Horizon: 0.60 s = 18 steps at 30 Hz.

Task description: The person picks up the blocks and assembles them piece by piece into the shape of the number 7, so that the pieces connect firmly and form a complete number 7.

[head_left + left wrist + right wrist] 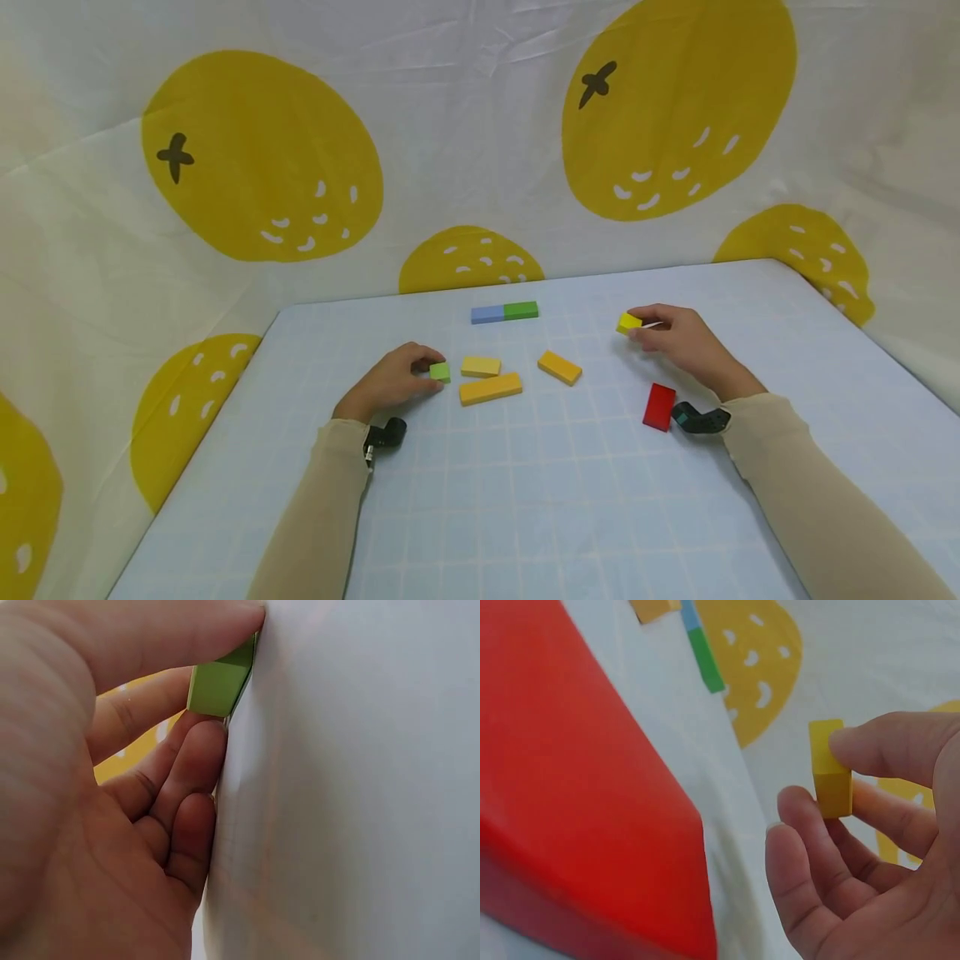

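Note:
On the left side of the table, my left hand (pixel 392 379) pinches a small light green block (pixel 440 373) between thumb and fingers. In the left wrist view that green block (pixel 214 688) is close against the tabletop, partly covered by the thumb. My right hand (pixel 678 340) grips a small yellow block (pixel 628 323) by its sides. The right wrist view shows the yellow block (pixel 832 769) between thumb and index finger, held off the table. Just below the right hand lies a flat red block (pixel 659 407), beside the wrist camera.
Between the hands lie a pale yellow block (pixel 481 367), a longer orange-yellow block (pixel 491 389) and an orange block (pixel 559 367). Farther back, a blue block (pixel 487 314) and a green block (pixel 521 311) touch end to end. A fruit-printed cloth (pixel 465 167) hangs behind the table.

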Each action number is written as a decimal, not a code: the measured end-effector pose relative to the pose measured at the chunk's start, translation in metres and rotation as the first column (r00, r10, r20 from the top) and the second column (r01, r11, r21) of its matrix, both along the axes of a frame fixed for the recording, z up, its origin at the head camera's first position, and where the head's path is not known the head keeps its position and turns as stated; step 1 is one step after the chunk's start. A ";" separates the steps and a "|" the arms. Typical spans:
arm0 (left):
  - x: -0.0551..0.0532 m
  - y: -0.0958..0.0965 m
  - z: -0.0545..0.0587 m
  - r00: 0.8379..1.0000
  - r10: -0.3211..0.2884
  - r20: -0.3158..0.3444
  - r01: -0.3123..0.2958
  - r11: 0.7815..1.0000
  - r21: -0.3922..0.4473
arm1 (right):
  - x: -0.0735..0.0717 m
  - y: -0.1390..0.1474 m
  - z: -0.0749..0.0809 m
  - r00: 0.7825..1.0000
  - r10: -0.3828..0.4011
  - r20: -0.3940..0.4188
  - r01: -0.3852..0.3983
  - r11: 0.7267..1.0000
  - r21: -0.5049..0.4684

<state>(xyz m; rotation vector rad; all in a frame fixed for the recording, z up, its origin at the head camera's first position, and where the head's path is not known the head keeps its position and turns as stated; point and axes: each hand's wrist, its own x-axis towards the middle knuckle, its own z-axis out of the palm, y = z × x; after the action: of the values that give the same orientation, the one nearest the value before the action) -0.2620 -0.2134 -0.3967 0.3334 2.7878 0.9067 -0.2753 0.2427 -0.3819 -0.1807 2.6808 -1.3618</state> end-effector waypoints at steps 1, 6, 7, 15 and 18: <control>0.000 0.000 0.000 1.000 0.001 0.001 -0.001 1.000 -0.002 | 0.001 0.000 0.000 1.000 0.001 0.000 -0.001 1.000 0.002; -0.002 -0.001 -0.001 1.000 -0.011 0.003 0.011 1.000 0.010 | 0.003 0.000 -0.001 1.000 0.004 -0.004 -0.004 1.000 -0.001; -0.002 -0.002 -0.001 1.000 -0.014 0.003 0.014 1.000 0.010 | 0.003 -0.001 -0.001 1.000 0.007 -0.009 -0.007 1.000 -0.005; -0.004 -0.002 -0.005 1.000 -0.016 0.019 0.015 1.000 0.025 | 0.005 -0.006 -0.003 0.999 0.034 -0.015 -0.035 0.999 -0.029; -0.004 -0.002 -0.006 1.000 -0.015 0.023 0.015 0.999 0.029 | 0.005 -0.009 -0.003 0.999 0.046 -0.017 -0.047 0.998 -0.041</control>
<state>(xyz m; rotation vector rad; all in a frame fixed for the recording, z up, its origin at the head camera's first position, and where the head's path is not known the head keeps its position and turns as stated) -0.2661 -0.2158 -0.4027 0.3457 2.7503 0.9414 -0.2700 0.2334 -0.3852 -0.2580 2.6452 -1.4086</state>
